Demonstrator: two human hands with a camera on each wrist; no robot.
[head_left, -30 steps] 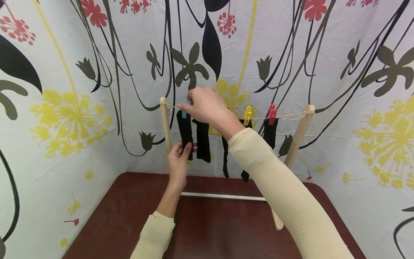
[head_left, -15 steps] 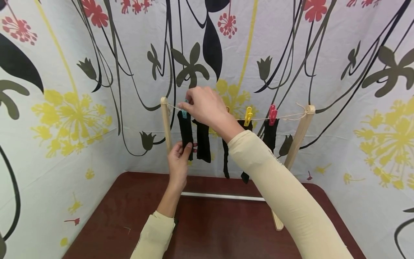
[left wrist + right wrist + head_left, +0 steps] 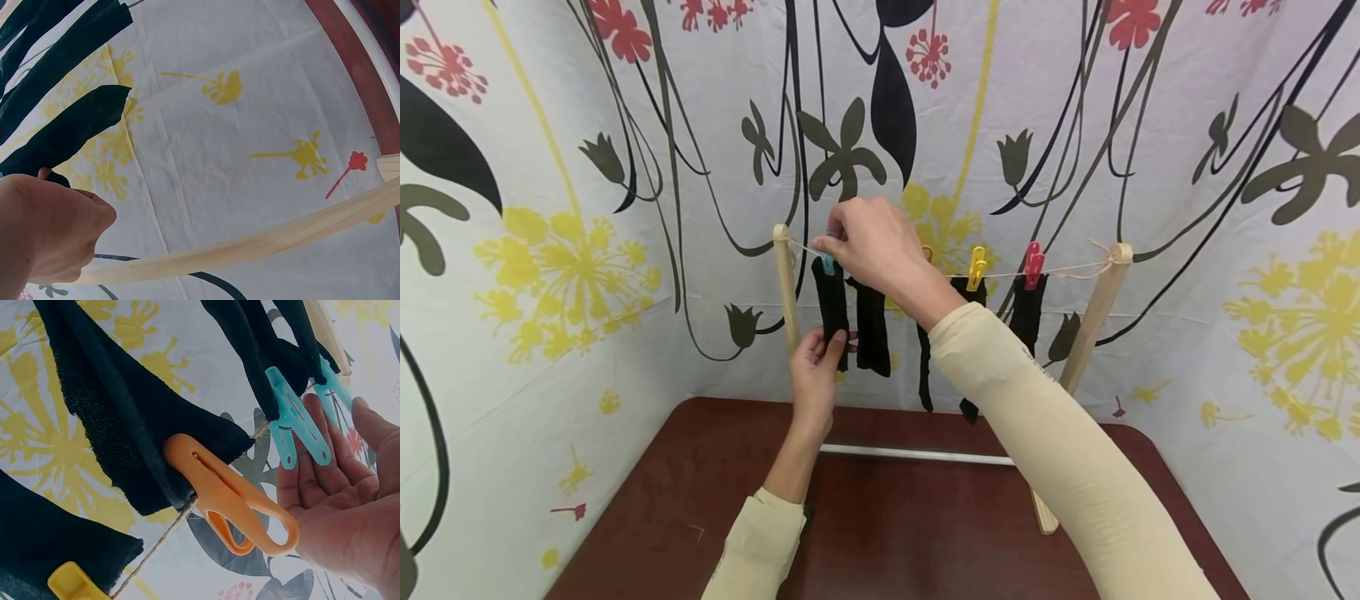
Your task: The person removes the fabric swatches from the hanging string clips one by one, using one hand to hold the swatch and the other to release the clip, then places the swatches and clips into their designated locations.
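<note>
Closest to us, two pale sleeves are over a brown table. Past them, the left hand pinches a black cloth low down, by the left post, and the right hand pinches the blue clip at its top, on the string. Alongside are more black cloths, an orange clip, a yellow clip and a red clip. Behind hangs a flowery sheet.

A narrow gap separates the left post from the held cloth, left hand blocking below.
</note>
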